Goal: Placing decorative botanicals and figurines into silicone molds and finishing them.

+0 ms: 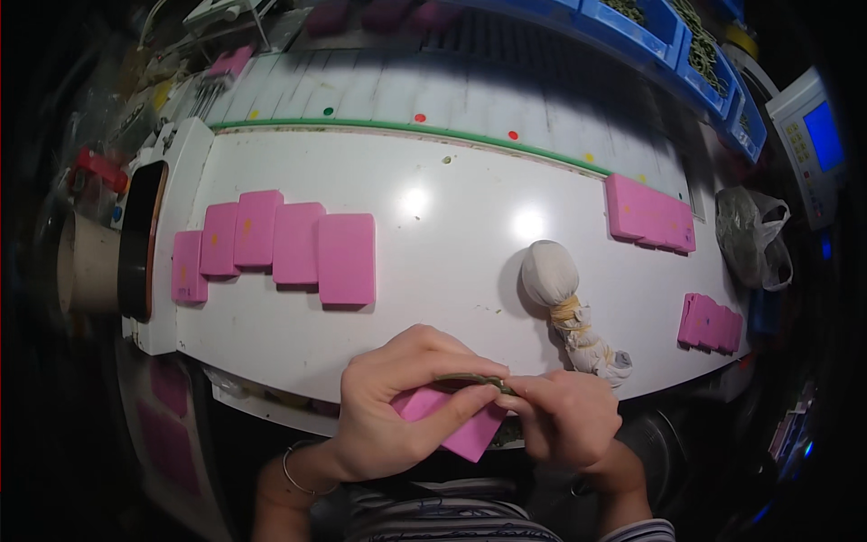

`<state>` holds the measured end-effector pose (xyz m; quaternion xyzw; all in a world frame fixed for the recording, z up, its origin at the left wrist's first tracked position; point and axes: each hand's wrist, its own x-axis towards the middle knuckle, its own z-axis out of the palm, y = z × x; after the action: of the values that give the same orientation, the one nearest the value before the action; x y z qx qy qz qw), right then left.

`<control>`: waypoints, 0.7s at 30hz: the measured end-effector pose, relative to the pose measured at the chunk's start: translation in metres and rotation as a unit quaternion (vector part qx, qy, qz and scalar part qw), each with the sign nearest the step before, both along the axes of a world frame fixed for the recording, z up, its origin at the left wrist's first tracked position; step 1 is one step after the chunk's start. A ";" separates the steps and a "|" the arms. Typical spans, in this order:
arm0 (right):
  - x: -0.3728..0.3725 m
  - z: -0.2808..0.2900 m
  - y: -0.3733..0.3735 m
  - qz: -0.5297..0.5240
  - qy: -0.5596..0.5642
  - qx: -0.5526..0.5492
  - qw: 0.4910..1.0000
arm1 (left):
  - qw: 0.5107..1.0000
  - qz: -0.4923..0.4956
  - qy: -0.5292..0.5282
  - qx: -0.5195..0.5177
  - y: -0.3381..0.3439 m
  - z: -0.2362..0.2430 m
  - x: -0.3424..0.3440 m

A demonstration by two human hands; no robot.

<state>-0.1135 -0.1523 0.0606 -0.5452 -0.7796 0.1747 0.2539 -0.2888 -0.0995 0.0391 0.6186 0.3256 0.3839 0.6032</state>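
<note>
Close to the table's near edge, my left hand (406, 397) is closed round a pink foam-like block (473, 439), which it holds tilted. Along the block's upper side lies a thin bundle of dark green strands (462, 378), under my left fingers and thumb. My right hand (569, 411) pinches the right end of this bundle; its fingertips meet the left ones there. Part of the block is covered by my left hand. Just beyond my right hand, a pale cloth-wrapped ball with a bound handle (551, 274) rests on the table.
Several pink blocks (347, 259) stand in a staggered row on the white table (433, 289) at left. More pink blocks (648, 217) lie at right. Blue bins (632, 36) hold green strands at the back. A plastic bag (754, 237) and a blue-screened device (817, 140) are far right.
</note>
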 end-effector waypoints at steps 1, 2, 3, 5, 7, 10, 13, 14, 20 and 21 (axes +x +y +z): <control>0.002 -0.003 -0.001 0.005 -0.001 -0.004 1.000 | 1.000 0.005 -0.001 -0.004 -0.001 0.001 0.001; 0.004 -0.008 -0.001 -0.015 0.122 -0.033 0.992 | 0.999 0.007 0.020 0.035 0.000 0.002 0.003; 0.005 -0.010 -0.002 -0.037 0.241 -0.061 0.968 | 0.996 0.008 0.039 0.074 0.000 0.003 0.004; 0.006 -0.001 -0.004 -0.075 0.294 -0.153 0.941 | 0.991 0.026 0.049 0.122 0.001 0.000 0.005; 0.015 0.000 -0.005 -0.056 0.216 -0.291 0.930 | 0.971 0.062 0.090 0.212 0.002 -0.001 0.003; 0.019 -0.006 -0.009 -0.031 0.135 -0.287 0.948 | 0.961 0.080 0.105 0.243 0.002 -0.004 0.002; 0.013 -0.005 -0.007 -0.083 0.216 -0.289 0.929 | 0.955 0.073 0.124 0.261 0.003 -0.002 0.003; 0.009 -0.002 -0.004 -0.130 0.327 -0.308 0.884 | 0.955 0.073 0.123 0.259 0.002 -0.002 0.003; 0.007 -0.006 0.006 -0.101 0.544 -0.394 0.734 | 0.938 0.072 0.135 0.310 0.004 0.000 0.000; 0.008 -0.007 0.005 -0.101 0.562 -0.368 0.734 | 0.942 0.106 0.147 0.282 0.005 0.001 0.000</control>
<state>-0.1055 -0.1475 0.0536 -0.4743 -0.3097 0.6959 0.4414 -0.2890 -0.0942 0.0401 0.7750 0.3526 0.4266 0.3050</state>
